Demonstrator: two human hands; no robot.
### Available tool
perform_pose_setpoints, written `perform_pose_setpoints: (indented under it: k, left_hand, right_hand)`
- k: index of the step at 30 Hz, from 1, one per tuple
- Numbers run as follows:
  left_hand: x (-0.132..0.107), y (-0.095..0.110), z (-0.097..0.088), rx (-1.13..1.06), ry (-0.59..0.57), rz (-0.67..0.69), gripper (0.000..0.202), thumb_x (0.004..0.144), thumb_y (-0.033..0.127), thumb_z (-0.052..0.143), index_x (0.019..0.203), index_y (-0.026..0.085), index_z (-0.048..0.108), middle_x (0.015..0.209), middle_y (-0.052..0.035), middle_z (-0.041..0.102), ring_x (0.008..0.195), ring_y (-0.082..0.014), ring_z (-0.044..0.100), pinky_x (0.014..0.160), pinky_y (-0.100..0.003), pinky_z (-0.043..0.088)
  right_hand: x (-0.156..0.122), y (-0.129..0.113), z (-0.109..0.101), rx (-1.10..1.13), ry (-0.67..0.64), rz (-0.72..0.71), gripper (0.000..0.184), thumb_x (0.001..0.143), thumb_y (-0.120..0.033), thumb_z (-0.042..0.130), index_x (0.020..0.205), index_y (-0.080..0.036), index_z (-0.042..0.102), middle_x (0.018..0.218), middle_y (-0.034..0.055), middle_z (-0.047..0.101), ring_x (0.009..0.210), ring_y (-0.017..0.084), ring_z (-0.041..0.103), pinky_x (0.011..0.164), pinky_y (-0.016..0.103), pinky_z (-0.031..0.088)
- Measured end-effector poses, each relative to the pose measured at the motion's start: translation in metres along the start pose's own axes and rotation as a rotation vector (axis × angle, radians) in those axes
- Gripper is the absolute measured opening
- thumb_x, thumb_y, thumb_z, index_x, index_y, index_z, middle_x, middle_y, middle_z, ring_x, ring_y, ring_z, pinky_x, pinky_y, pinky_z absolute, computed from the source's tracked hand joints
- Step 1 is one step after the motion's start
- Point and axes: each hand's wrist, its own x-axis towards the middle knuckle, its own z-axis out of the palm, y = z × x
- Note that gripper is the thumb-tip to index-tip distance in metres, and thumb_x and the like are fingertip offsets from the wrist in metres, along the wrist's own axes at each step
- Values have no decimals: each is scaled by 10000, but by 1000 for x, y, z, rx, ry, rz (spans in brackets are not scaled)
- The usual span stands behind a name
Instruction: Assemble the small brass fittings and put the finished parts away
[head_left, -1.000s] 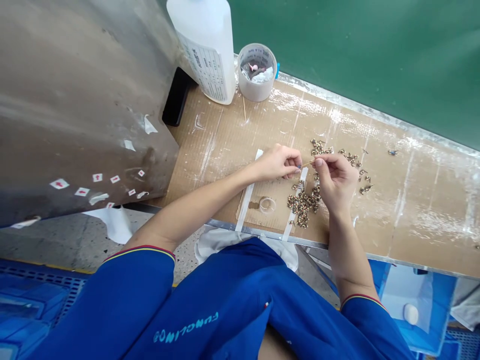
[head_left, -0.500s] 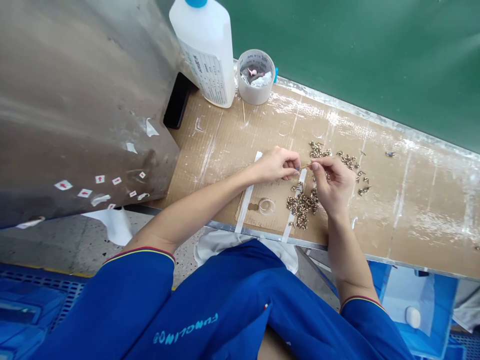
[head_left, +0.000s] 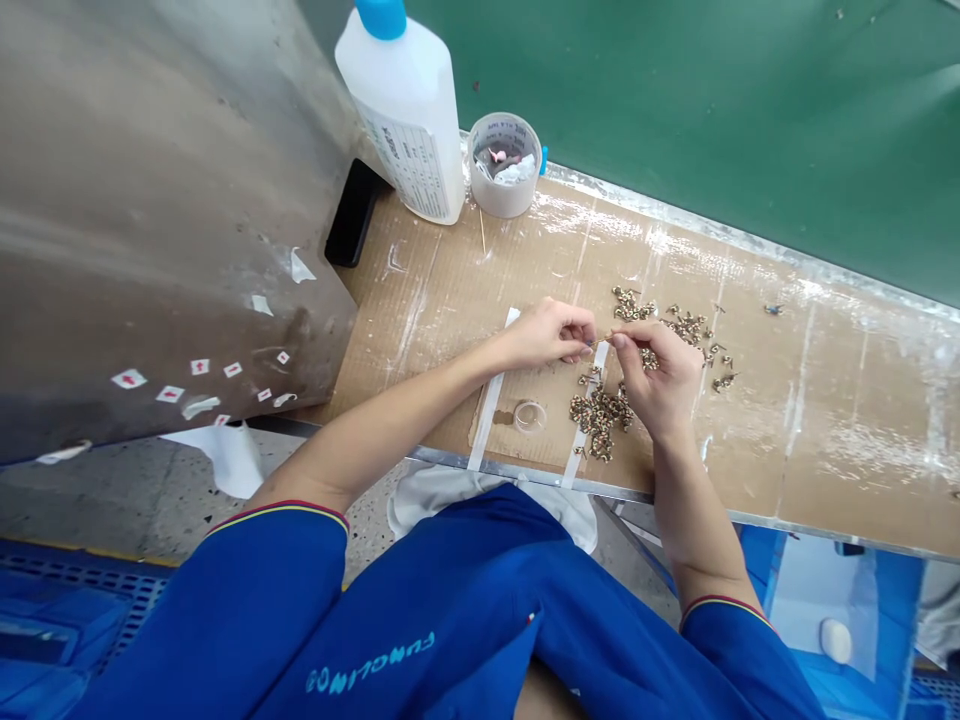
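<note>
Picture a long counter [head_left: 787, 450] topped with scuffed, glue-streaked cardboard, running along a green panel [head_left: 712, 120], with a steel cabinet [head_left: 165, 200] on the left covered in little red-arrow stickers [head_left: 129, 379]. At the back there's a white plastic bottle [head_left: 401, 130] with a blue cap, right beside a round tub [head_left: 505, 165] holding pink and white scraps. Closer in, a heap of tiny brass parts [head_left: 600, 415] sits across a white tape strip [head_left: 583, 420], with a looser scatter of brass parts [head_left: 686, 325] further up the cardboard and a small clear tape roll [head_left: 530, 416] off to the left. The bit that really matters is the thin wooden stick [head_left: 600, 342] between the hands, its long axis lying roughly level, left to right across the view. The right hand [head_left: 660, 385] has a closed pinch grip on it, thumb and index finger together. Its tip points left into the curled fingertips [head_left: 581, 350] of the left hand [head_left: 547, 335], but I can't tell whether that hand is gripping the stick or something too tiny to see. The heap sits just below the stick, closest to the right hand.
</note>
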Motion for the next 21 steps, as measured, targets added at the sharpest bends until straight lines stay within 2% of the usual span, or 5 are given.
perform_pose_setpoints:
  k: [6,11,15,18,21]
  left_hand:
    - [0,-2,0,24,5,-6,96,829,48,660,848,137,690,699,-6,712,647,-97,680,652,-211,525]
    - [0,0,-1,56,2,9,86,837,56,666,843,138,691,698,-2,704,654,-101,672,657,-219,506]
    - [1,-1,-3,109,8,39,76,825,66,684,819,141,689,721,3,701,685,-102,662,678,-223,493]
    - [2,-1,-2,106,6,56,85,810,54,682,795,137,677,735,4,697,687,-99,654,688,-226,491]
    - [2,-1,-1,57,2,59,85,811,60,673,780,137,655,692,13,669,662,-101,653,672,-229,494]
  right_hand:
    - [-2,5,1,26,38,6,157,984,-316,627,863,-243,693,801,17,753,720,161,704,679,310,558]
    - [-4,5,-7,279,60,140,197,976,-434,662,913,-252,706,819,23,741,746,167,711,674,323,575]
    - [-5,-13,-8,451,-203,-22,194,969,-408,680,848,-262,720,759,13,708,702,162,679,647,322,561]
    - [-8,-24,2,476,-391,-163,169,995,-316,650,869,-253,743,816,20,719,713,150,675,660,308,558]
    - [-13,-27,14,442,-509,-240,173,1019,-248,609,918,-241,749,879,33,717,769,148,682,672,289,554]
